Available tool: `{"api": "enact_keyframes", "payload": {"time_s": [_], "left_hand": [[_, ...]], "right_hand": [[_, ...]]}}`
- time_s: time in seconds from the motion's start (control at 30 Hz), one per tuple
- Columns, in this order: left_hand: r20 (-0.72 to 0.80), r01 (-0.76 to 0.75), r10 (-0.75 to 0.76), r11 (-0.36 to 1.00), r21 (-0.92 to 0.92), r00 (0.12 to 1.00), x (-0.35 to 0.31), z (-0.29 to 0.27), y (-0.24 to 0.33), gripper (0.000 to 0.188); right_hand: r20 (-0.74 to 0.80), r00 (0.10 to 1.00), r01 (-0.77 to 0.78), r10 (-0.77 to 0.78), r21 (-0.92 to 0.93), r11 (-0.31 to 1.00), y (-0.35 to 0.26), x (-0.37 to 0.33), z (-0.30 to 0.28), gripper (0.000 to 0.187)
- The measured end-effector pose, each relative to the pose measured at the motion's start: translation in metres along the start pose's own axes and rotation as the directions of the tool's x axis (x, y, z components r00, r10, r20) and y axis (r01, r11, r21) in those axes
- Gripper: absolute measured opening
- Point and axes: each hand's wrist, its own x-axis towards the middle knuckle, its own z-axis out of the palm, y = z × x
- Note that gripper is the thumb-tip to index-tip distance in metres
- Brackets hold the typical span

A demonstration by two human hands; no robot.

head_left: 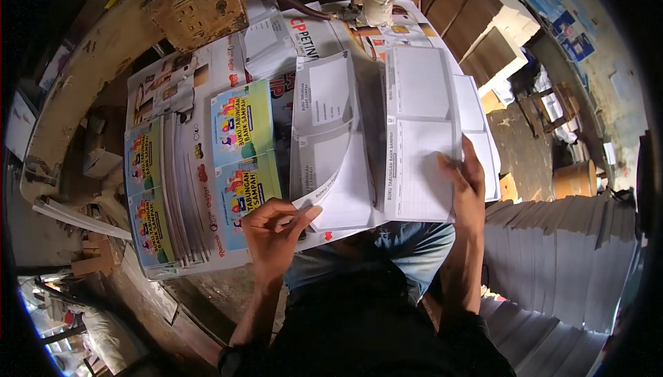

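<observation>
My left hand (280, 228) pinches the lower left corner of the top sheet on a stack of printed sheets (331, 149), and that corner curls upward. At the right, my right hand (466, 184) grips the right edge of another printed sheet (423, 163), its thumb lying on top. This sheet lies on or over a further pile of white sheets (480, 128); how many I hold cannot be seen. Left of the middle stack lie blue and yellow printed covers (243, 156). More covers (148, 218) top a fanned stack (183, 197) at the table's left end.
Poster-like sheets (228, 66) cover the worktable. A machine arm with a wrapped part (376, 7) stands at the back, beside a worn metal plate (197, 7). Brown and white paper blocks (483, 11) stand at the back right. Tall paper stacks (559, 253) rise at my right.
</observation>
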Motion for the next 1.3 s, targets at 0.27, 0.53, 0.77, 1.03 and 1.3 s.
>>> {"api": "enact_keyframes", "payload": {"time_s": [0.27, 0.53, 0.77, 1.03, 1.3], "left_hand": [[0.104, 0.133, -0.123, 0.986, -0.099, 0.987, -0.005, -0.013, 0.007, 0.025], [0.476, -0.393, -0.062, 0.476, 0.787, 0.877, 0.004, -0.079, 0.018, 0.088], [0.502, -0.373, 0.033, 0.712, 0.595, 0.864, 0.008, -0.111, -0.002, 0.059], [-0.336, -0.165, 0.159, 0.986, 0.011, 0.928, -0.031, -0.104, -0.029, 0.013], [-0.261, -0.057, 0.081, 0.993, 0.1, 0.962, -0.009, -0.122, -0.022, 0.025]], "right_hand": [[0.239, 0.96, 0.174, -0.143, -0.113, 0.978, 0.033, -0.01, 0.077, 0.062], [-0.012, 0.977, -0.209, 0.212, -0.232, 0.95, 0.0, -0.02, 0.096, 0.073], [0.321, 0.944, 0.122, -0.078, -0.121, 0.985, 0.014, -0.005, 0.092, 0.074], [0.294, 0.947, 0.143, -0.128, -0.032, 0.989, 0.009, -0.04, 0.139, 0.057], [0.548, 0.83, 0.015, -0.1, 0.158, 0.987, 0.033, -0.062, 0.22, 0.054]]}}
